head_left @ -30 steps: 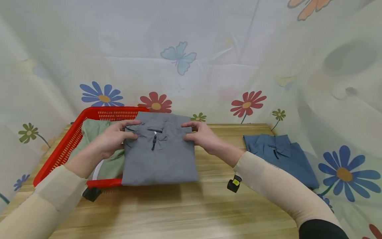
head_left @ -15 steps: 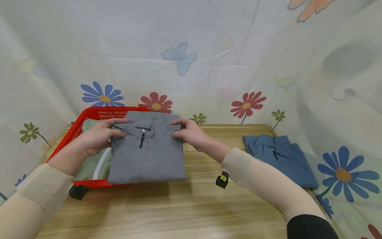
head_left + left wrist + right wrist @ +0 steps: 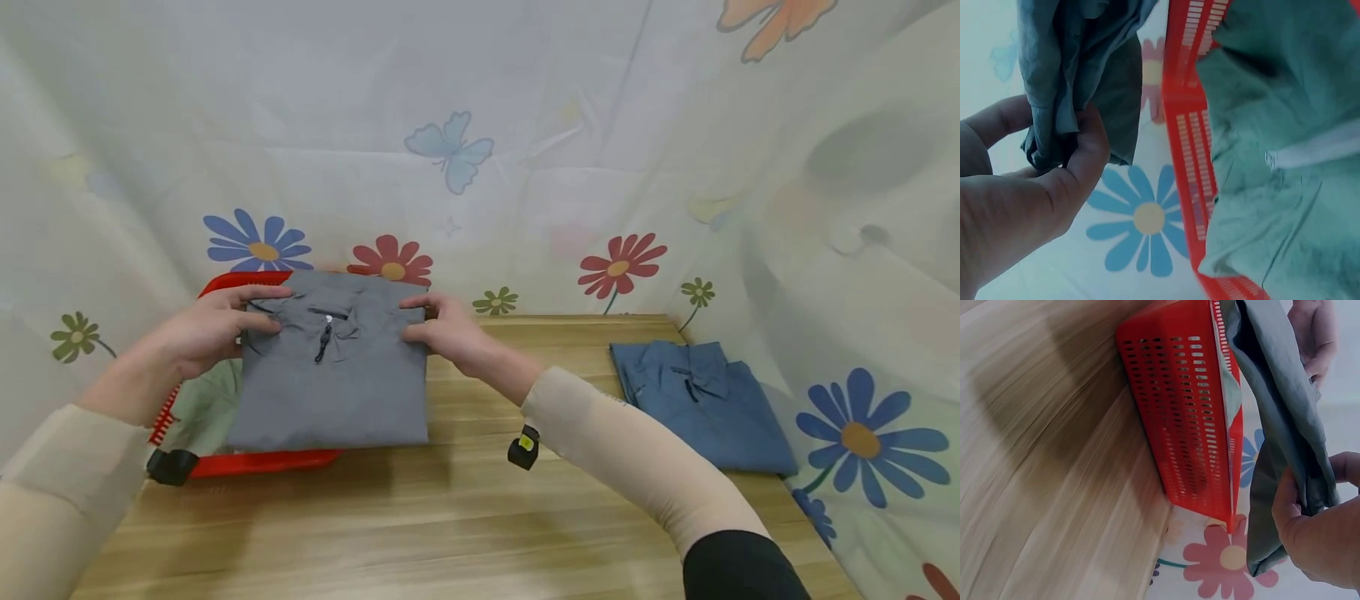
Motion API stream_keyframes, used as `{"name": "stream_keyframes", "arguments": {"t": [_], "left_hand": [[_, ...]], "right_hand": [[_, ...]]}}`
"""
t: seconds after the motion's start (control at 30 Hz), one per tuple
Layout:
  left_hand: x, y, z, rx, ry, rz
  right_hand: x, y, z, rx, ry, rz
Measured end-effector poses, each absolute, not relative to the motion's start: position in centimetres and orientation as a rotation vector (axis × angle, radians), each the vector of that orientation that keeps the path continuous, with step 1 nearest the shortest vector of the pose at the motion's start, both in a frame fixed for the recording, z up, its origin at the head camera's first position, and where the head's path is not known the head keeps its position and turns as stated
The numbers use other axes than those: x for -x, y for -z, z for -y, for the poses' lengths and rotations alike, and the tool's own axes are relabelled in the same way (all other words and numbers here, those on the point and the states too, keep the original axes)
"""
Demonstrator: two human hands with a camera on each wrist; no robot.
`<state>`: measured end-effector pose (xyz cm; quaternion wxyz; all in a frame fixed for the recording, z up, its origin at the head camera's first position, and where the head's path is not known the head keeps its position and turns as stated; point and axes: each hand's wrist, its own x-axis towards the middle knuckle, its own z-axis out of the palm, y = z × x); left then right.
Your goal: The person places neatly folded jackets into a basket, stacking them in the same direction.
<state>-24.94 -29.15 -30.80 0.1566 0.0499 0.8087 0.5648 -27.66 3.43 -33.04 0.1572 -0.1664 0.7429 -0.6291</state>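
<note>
Above the red basket (image 3: 262, 463) on the left of the wooden table (image 3: 480, 525), I see a gray folded garment (image 3: 330, 400) held up, its front facing upward and a dark cord pull (image 3: 323, 343) near its middle. The left hand (image 3: 206, 329) pinches the left edge toward the far end, thumb and finger closed on the bunched layers; the right hand (image 3: 448, 332) pinches the right edge at about the same level, its grip just as narrow. A second ago the bundle was farther right; now both hands have brought it left, and it covers more of the red basket, though its right part reaches out past the basket's right side. To my eye, that makes this a carry, with the cloth aloft and not set down: the right wrist view shows it above the rim, and a shadow darkens the wood on the near side. Under it, inside the red basket, lies a rumpled green garment (image 3: 1272, 231) with a white stripe (image 3: 1319, 148). Well apart, on the right end of the wooden table, a blue folded garment (image 3: 705, 408) lies flat, touched by neither hand.
</note>
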Motion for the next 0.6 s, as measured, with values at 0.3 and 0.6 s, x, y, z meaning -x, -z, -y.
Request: {"name": "stream_keyframes", "arguments": {"t": [0.3, 0.6], "left_hand": [[25.9, 31.6, 31.9, -0.152, -1.484, -2.396], [26.7, 32.1, 34.1, -0.126, -1.492, -2.349]], "right_hand": [[28.5, 34.2, -0.7, 0.485, 1.835, -2.124], [28.9, 35.1, 1.3, 0.463, 1.877, -2.117]]}}
